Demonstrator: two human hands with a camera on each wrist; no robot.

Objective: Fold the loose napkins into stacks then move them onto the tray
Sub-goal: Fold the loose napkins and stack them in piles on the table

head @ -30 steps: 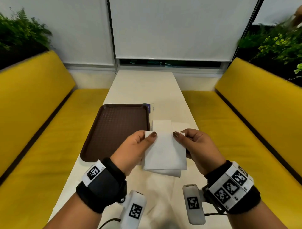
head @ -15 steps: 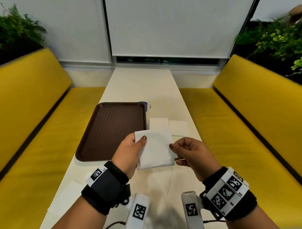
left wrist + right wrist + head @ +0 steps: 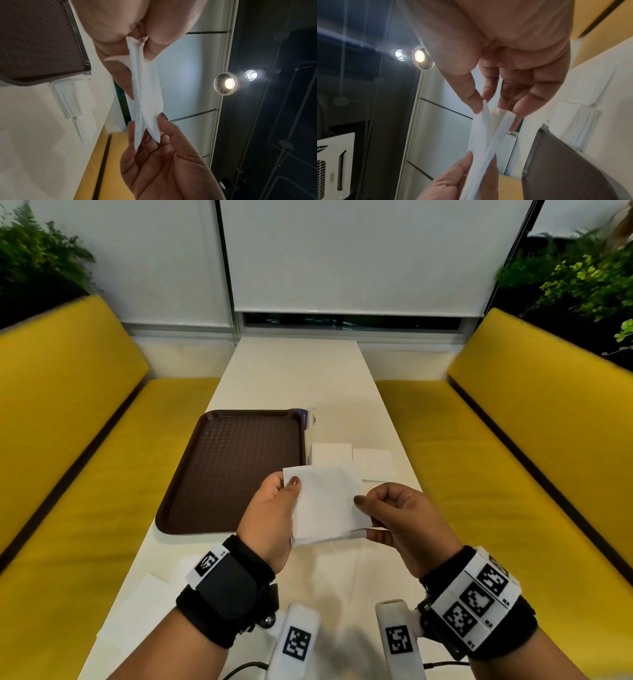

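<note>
Nearest to me, loose flat napkins [image 3: 137, 604] lie on the near left part of the white bench [image 3: 301, 371], beside my left wrist. Just beyond the wrists I hold one folded napkin [image 3: 325, 501] up off the bench between both hands. My left hand [image 3: 270, 515] is clamped on its left edge, thumb on the top face near the far left corner and fingers curled underneath. My right hand [image 3: 404, 525] pinches the right edge, thumb tip on top near the middle of that edge and the other fingers curled below near the near right corner. So the napkin sits between the two grips, tilted a little, its near edge showing several layers. In the left wrist view the napkin [image 3: 145, 97] shows edge-on, its layers splayed apart between the thumb and fingers [image 3: 120, 75] of that hand. The right wrist view shows the same napkin [image 3: 486, 136] with its layers parted below my right fingertips [image 3: 476, 102].

Farther out and to the left, the brown tray [image 3: 236, 467] lies flat on the bench. Just right of the tray's right rim, beyond the held napkin, two folded stacks [image 3: 332, 453] rest side by side on the bench, the left one just beside the tray. At the tray's far right corner, a small white and blue item [image 3: 308, 422] shows, too hidden to identify.
</note>
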